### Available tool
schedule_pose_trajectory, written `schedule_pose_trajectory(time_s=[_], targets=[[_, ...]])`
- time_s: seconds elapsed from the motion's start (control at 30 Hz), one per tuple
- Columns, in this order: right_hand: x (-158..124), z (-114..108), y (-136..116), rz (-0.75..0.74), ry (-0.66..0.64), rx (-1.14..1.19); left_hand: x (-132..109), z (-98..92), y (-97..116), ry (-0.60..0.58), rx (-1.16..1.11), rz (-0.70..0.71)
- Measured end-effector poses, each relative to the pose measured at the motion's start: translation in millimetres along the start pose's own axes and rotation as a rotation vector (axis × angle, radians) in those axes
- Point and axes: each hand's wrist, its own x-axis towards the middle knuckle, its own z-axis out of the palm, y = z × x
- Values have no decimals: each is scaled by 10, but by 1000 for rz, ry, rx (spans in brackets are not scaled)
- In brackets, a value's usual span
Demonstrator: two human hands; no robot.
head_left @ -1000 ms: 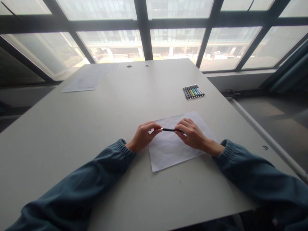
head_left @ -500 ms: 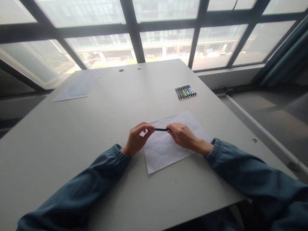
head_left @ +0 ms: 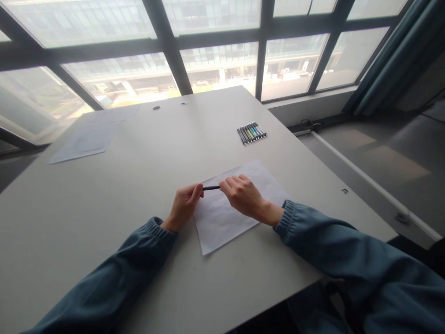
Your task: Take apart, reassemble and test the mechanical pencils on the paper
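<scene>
A dark, slim pen [head_left: 211, 188] is held level between my two hands, above a white sheet of paper [head_left: 222, 227]. My left hand [head_left: 185, 202] is closed round its left end, thumb on top. Fingers of my right hand [head_left: 242, 195] are curled over the right end, hiding it. Only the pen's middle shows between them. Faint marks can be made out on the paper, too small to read.
Several pens [head_left: 252, 133] with dark and coloured barrels lie in a neat row further back on the white table [head_left: 149, 157]. More paper sheets [head_left: 86, 137] lie at the far left. Large windows [head_left: 219, 69] stand behind the table. A small dark object [head_left: 344, 191] lies near the right edge.
My left fingers have gone from a fingertip pinch to a fuller grip round the pen's end. The right hand has curled more. The whole view has shifted, so things appear further left.
</scene>
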Motion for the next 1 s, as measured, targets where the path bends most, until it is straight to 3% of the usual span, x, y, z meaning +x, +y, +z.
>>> schedule_pose_trajectory(time_s=[0.27, 0.37, 0.57, 0.67, 0.73, 0.83, 0.93, 1.0], targets=[[23, -34, -113, 54, -98, 66, -14, -33, 4, 61, -58, 137], [40, -48, -220, 96, -122, 112, -18, -25, -15, 101, -120, 88], [146, -118, -524, 178, -90, 201, 47, 4, -142, 296, -338, -59], [204, -201, -587, 192, -44, 407, 95, 12, -185, 367, -504, -94], [242, -244, -567, 219, 36, 698, 104, 9, -182, 381, -562, -121], [303, -244, -463, 361, 247, 1180, 65, -4, -136, 320, -552, -58], [349, -187, -303, 570, 494, 1411, -4, -17, -61, 90, -397, 121], [352, -165, -179, 657, 589, 1603, -43, -15, -6, -64, -211, 215]])
